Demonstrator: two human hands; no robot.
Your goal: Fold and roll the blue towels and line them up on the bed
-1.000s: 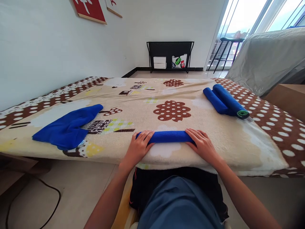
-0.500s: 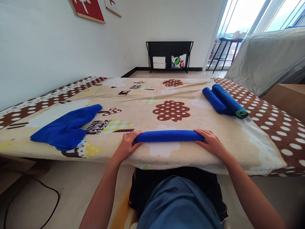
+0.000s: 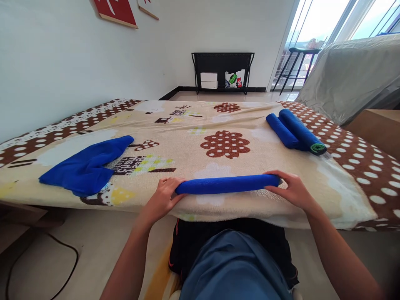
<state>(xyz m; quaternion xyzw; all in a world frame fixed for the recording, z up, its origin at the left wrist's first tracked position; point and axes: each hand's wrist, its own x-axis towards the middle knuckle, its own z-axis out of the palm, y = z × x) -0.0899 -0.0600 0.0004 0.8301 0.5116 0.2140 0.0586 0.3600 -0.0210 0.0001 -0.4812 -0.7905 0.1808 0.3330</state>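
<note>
A rolled blue towel (image 3: 228, 184) lies crosswise near the front edge of the patterned blanket (image 3: 175, 146). My left hand (image 3: 165, 195) is closed round its left end, thumb below and fingers above. At the opposite end, my right hand (image 3: 289, 188) pinches the towel between thumb and fingers, and that end looks slightly raised. Two more blue rolls rest at the right: a shorter one (image 3: 281, 132) and a longer one (image 3: 301, 131) with a green-edged end. A loose, crumpled blue cloth (image 3: 86, 164) lies to the left.
Beyond the bed, a black metal rack (image 3: 223, 62) with white boxes stands against the wall. At the right are a grey covered piece of furniture (image 3: 353, 75), a cardboard box (image 3: 375, 129) and a stool (image 3: 296, 68). A dark cable (image 3: 73, 260) runs over the floor at lower left.
My right hand has moved right and its end of the rolled towel has shifted right with it, so the roll looks longer and slightly tilted. My left hand has barely moved.
</note>
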